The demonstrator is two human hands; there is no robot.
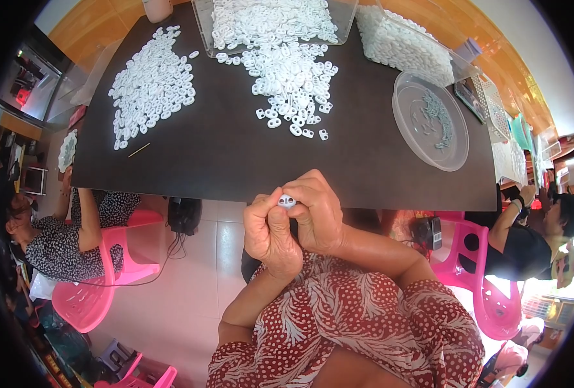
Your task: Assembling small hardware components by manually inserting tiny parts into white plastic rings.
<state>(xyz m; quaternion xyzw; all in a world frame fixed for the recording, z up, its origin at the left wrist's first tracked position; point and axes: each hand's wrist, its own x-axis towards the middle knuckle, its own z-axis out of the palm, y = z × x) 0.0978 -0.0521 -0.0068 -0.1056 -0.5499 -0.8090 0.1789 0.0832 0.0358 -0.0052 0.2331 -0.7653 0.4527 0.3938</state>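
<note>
Just off the table's near edge, my left hand (271,236) and my right hand (316,210) meet around one small white oval plastic piece (287,201) with two holes. Both thumbs and forefingers pinch it, and its holes face up. The other fingers of each hand are curled in. Beyond my hands, a loose pile of similar white pieces (290,81) spills toward me from a clear bin (348,26). Another spread of white pieces (154,87) lies on the left of the dark table (222,149).
A thin brass-coloured stick (139,150) lies below the left spread. On the right are a round clear tray (406,129) of small grey-green parts and a clear box (403,42) full of white pieces. People sit at both sides, near pink chairs (122,258).
</note>
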